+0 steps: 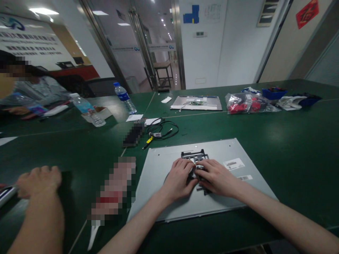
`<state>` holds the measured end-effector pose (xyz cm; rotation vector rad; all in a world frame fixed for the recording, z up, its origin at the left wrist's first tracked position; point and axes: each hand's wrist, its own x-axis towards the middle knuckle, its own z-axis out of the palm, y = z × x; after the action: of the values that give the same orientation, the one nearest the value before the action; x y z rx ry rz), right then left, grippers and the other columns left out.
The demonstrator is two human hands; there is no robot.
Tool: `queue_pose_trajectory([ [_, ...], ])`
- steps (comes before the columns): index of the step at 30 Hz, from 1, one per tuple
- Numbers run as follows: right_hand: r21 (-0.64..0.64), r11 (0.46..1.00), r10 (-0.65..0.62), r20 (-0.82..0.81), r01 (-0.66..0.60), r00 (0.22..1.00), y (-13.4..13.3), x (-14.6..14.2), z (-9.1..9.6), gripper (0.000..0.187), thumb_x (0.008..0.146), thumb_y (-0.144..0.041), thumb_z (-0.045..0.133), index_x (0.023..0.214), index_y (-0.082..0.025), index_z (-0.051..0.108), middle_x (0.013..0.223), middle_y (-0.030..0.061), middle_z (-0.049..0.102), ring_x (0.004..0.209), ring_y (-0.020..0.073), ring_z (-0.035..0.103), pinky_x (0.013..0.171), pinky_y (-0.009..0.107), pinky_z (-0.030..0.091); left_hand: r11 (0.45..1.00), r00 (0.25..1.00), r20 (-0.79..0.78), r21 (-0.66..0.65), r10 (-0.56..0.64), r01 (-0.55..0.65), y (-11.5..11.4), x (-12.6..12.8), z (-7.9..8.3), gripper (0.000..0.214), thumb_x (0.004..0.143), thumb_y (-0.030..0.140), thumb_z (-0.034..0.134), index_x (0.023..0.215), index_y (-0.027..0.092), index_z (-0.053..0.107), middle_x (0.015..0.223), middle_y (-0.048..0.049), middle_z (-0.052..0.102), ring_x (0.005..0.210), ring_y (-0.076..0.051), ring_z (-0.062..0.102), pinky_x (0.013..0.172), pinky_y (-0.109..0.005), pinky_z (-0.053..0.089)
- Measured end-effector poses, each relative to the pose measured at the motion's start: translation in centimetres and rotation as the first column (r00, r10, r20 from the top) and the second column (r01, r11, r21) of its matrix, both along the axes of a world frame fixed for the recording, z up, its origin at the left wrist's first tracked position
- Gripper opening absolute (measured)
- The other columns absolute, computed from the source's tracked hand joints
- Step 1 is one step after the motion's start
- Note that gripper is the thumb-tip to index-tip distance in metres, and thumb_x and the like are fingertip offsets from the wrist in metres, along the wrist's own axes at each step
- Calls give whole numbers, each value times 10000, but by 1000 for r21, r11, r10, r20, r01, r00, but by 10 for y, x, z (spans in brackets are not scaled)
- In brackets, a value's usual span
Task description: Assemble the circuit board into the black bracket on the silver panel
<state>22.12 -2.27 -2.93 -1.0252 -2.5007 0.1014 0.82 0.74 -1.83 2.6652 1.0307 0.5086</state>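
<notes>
A large flat silver-grey panel (164,162), probably the back of a display, lies on the green table with white labels at its right. On its middle sits a black openwork bracket (194,154), partly hidden by my hands. My left hand (181,176) rests over the bracket's left side, with fingers curled and thumb drawn in. From the right, my right hand (215,176) meets it, its fingertips bent together at the same spot. Small dark, shiny bits show between the fingertips, too covered to name.
Another person's hand (39,180) rests at the left. Nearby lie a blurred pinkish item (113,190), a black cable (169,123) and a dark blurred device (134,134). Farther back are bottles (124,98), a second panel (196,103), a plastic bag (249,103) and blue bins (274,93).
</notes>
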Motion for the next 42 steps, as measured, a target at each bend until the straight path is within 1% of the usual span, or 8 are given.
queue_pose_trajectory([
  [6, 4, 1000, -2, 1, 2, 1000, 1, -1, 1, 318, 908, -216, 600, 1221, -173, 567, 1326, 145, 534, 1179, 292, 508, 987, 489, 480, 1000, 1000, 7, -9, -12, 12, -1, 0, 2, 402, 795, 265, 666, 1168, 223, 521, 1188, -86, 566, 1137, -291, 495, 1038, -512, 373],
  [15, 15, 1000, 13, -14, -13, 1000, 1, 0, -2, 390, 885, -190, 635, 1264, -184, 541, 1345, 144, 530, 1193, 289, 508, 984, 484, 485, 1000, 1000, -7, -30, -10, 10, -2, -1, 4, 444, 787, 285, 673, 1195, 216, 514, 1215, -89, 555, 1161, -288, 483, 1057, -502, 367],
  [19, 35, 999, 33, -20, -32, 999, 2, -1, -3, 298, 862, -142, 647, 1148, -191, 579, 1361, 136, 525, 1213, 282, 506, 983, 481, 482, 1000, 1000, -8, -29, -4, 4, -1, 0, 4, 446, 791, 285, 661, 1207, 222, 513, 1215, -91, 553, 1161, -291, 485, 1057, -504, 368],
  [23, 48, 998, 45, -18, -44, 999, 1, -1, -2, 178, 880, -137, 616, 1050, -188, 606, 1386, 131, 511, 1227, 281, 505, 988, 480, 477, 1000, 1000, 5, -25, -9, 9, -1, 1, 3, 463, 777, 278, 666, 1209, 224, 510, 1209, -95, 558, 1154, -301, 491, 1050, -528, 366],
  [30, 46, 998, 50, -22, -49, 998, 0, 1, 2, 128, 907, -164, 607, 1031, -182, 629, 1365, 138, 531, 1218, 276, 519, 970, 479, 489, 1000, 1000, 8, -23, -14, 15, -1, 0, 2, 480, 777, 281, 668, 1226, 228, 507, 1212, -95, 561, 1152, -302, 496, 1049, -536, 367],
  [36, 92, 993, 77, -28, -74, 997, 0, 2, 2, 55, 910, -180, 614, 916, -186, 668, 1389, 121, 522, 1184, 271, 538, 949, 471, 500, 1000, 1000, 1, -26, -16, 16, -1, 1, 2, 437, 797, 300, 662, 1200, 218, 513, 1229, -98, 555, 1165, -300, 487, 1061, -524, 360],
  [39, 77, 994, 80, -28, -78, 996, 0, 2, 0, 76, 909, -186, 617, 880, -179, 687, 1403, 116, 512, 1192, 270, 535, 959, 468, 495, 999, 1000, 2, -28, -15, 15, -2, 0, 1, 424, 798, 291, 661, 1189, 217, 513, 1225, -96, 553, 1165, -298, 486, 1060, -521, 360],
  [42, 45, 996, 76, -46, -74, 996, -1, 2, -1, 77, 894, -191, 638, 913, -192, 713, 1398, 117, 517, 1199, 276, 532, 956, 484, 497, 999, 1000, 8, -29, -17, 18, -2, 0, 2, 426, 793, 296, 664, 1183, 212, 515, 1217, -98, 556, 1156, -299, 489, 1049, -519, 371],
])
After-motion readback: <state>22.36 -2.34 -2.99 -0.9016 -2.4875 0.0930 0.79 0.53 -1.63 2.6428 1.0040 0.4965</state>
